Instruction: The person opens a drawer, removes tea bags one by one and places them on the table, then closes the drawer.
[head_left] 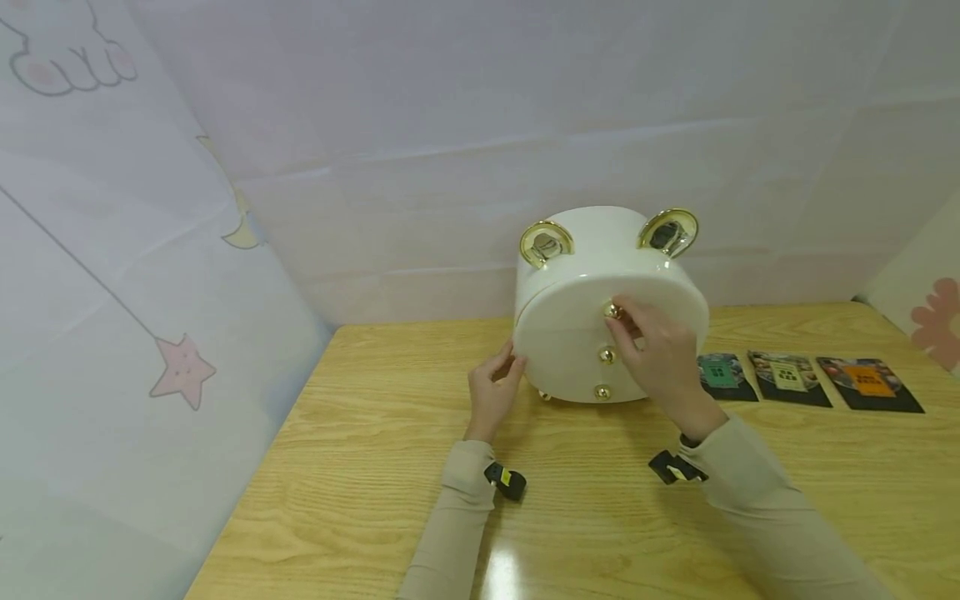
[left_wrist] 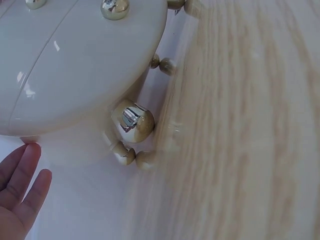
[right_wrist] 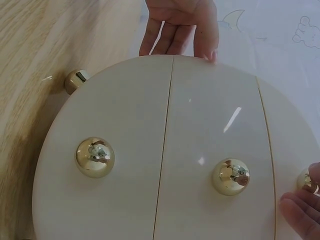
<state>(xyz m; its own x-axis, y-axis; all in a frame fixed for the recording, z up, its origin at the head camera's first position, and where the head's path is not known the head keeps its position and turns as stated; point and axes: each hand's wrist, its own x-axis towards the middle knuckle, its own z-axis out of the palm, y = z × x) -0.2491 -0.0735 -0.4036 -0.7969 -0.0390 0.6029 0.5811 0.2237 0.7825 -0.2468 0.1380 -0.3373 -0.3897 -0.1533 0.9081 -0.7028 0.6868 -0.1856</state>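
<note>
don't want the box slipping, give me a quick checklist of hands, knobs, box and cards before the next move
1. Right hand on the top knob: ok, thumb and fingers pinch it.
2. Left hand at the box: ok, it touches the side; how firmly, cannot tell.
3. Two lower knobs untouched: ok, neither hand is on them.
4. Box upright on the table: ok, ears up.
5. Nearest card apart from the box: cannot tell, the right hand hides the spot between.
6. What is inside: cannot tell, the front hides it.
</note>
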